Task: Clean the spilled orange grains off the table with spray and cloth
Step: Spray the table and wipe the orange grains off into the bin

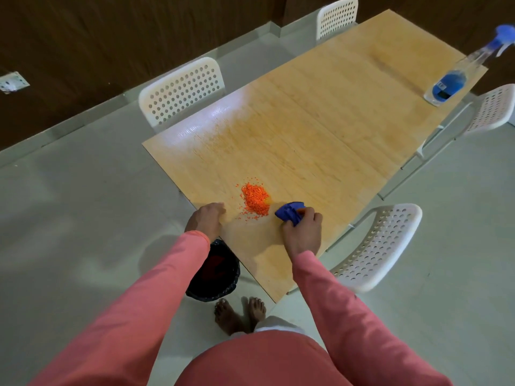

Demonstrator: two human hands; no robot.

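A heap of orange grains (255,199) lies near the front left edge of the wooden table (320,121), with a few loose grains scattered around it. My right hand (302,232) grips a bunched blue cloth (289,213) on the table just right of the heap. My left hand (209,218) rests at the table's edge left of the heap, fingers curled loosely on the wood, holding nothing. The spray bottle (457,76), clear with blue liquid and a blue trigger head, stands at the far right edge of the table.
A black bin (214,277) stands on the floor below the table edge, under my left hand. White perforated chairs stand at the far side (181,90), the near right (381,246) and the far right (493,110). My bare feet are on the pale floor.
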